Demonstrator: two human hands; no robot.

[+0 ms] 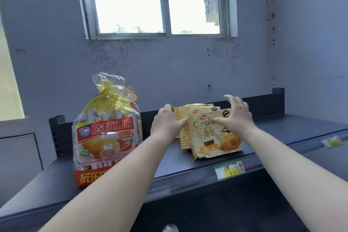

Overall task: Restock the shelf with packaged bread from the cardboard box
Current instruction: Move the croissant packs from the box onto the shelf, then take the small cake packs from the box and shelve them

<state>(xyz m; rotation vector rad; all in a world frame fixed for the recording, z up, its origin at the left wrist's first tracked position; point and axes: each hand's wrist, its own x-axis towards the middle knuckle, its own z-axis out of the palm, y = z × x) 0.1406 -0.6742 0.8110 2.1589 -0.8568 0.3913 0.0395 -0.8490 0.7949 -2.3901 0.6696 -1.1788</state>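
**Two hands on a row of croissant packs**

A blue-grey wall [188, 66] fills most of the view, with one bright window [154, 0] set high in it. Below it runs a dark shelf [207, 158] with a low back rail.

The biggest thing on the shelf is one tall bag of cakes [107, 135]. It stands upright on the left side. It is see-through, with a red label, a picture of a yellow cake and strawberries, and a gold, crinkly top that is tied shut.

To its right, well apart from it, stand the croissant packs [211, 137] (the bread for this job). They are cream and yellow, with a picture of a golden croissant and the letters "Crois" on the front one. They stand upright in a row, one behind the other, near the middle of the shelf. At least four can be counted; the ones at the back are partly hidden.

Two bare arms reach in from below. The left hand [167, 124] presses against the left side of the row, its fingers curled around the packs. The right hand [237, 117] rests on the top right of the front pack, with its thumb on the pack's face and its fingers spread apart and lifted above the row.

Two small price tags sit on the shelf's front edge: a green and yellow one [229, 170] just below the packs, and another tag [332, 142] far to the right, too blurry to read.
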